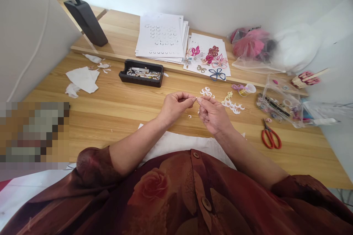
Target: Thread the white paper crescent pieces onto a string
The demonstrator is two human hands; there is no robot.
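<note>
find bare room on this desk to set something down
Bare wood lies in front of the black tray, right of the white paper scraps, and between the right hand and red scissors. Crowded around the clear plastic bag.

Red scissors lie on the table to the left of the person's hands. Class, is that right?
No: the head view shows the red scissors on the table to the right of the left hand and right hand, not to their left.

head-worn view | faces forward and down | close above left hand (175,108), right hand (213,114) | wooden desk (124,117)
</note>
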